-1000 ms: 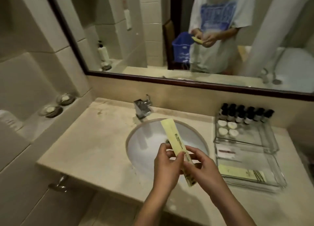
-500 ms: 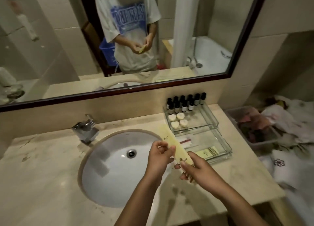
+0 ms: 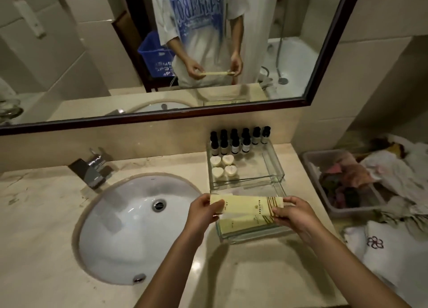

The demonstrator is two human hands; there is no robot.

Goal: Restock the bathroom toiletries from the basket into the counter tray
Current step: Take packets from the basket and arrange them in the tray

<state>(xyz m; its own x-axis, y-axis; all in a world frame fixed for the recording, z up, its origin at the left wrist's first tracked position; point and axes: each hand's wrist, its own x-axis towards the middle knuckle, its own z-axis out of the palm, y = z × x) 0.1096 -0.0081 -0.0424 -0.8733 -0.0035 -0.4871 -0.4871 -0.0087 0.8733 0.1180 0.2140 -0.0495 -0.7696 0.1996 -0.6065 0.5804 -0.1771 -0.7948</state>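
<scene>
A long pale-yellow packet (image 3: 246, 205) with brown stripes at its right end lies level between my hands, just above the near glass tray (image 3: 252, 234). My left hand (image 3: 203, 209) pinches its left end and my right hand (image 3: 293, 212) pinches its right end. In that tray lies another yellow packet (image 3: 240, 224). The far glass tray (image 3: 274, 166) holds several small dark-capped bottles (image 3: 235, 142) and several white heart-shaped soaps (image 3: 223, 165). The blue basket (image 3: 156, 61) shows only in the mirror, behind me.
A white sink (image 3: 129, 224) with a chrome tap (image 3: 92, 168) fills the counter left of the trays. To the right, past the counter edge, stand a grey bin of crumpled items (image 3: 347, 182) and white towels (image 3: 389, 252).
The packet has turned from slanting upright over the sink to level and has moved right, over the near tray. My view has swung right and down towards the trays.
</scene>
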